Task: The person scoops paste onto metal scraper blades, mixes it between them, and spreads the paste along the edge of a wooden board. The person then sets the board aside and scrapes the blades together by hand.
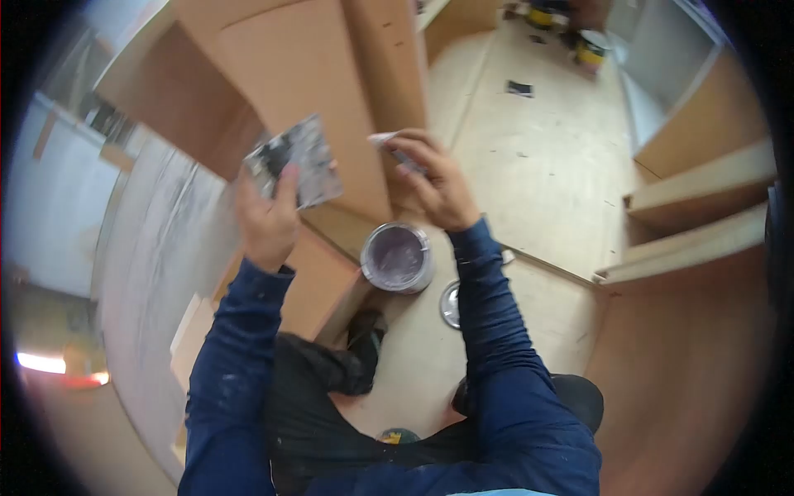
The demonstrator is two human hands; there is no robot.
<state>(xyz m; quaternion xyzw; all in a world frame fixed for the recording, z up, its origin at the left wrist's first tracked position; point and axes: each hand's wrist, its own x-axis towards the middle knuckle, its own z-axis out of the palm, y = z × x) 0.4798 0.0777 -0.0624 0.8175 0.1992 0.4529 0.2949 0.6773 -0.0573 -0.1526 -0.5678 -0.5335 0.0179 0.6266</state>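
My left hand [270, 217] grips a flat, roughly square plate [310, 161] with grey and dark smears, the thumb lying over its face. To the right, my right hand [434, 178] is closed around a small, thin tool [407, 157] with a pale tip; its exact shape is blurred. Below and between the hands stands an open round can [397, 257] holding greyish-purple material. Neither hand touches the can. A round metal lid [451, 304] lies on the floor beside the can, partly hidden by my right sleeve.
Brown panels [298, 74] stand at the upper left. Wooden cabinet parts [703, 186] are at the right. A yellow-labelled can [591, 50] and a small dark scrap [519, 88] are farther off on the wooden board [538, 165]. My shoe [365, 347] is near the open can.
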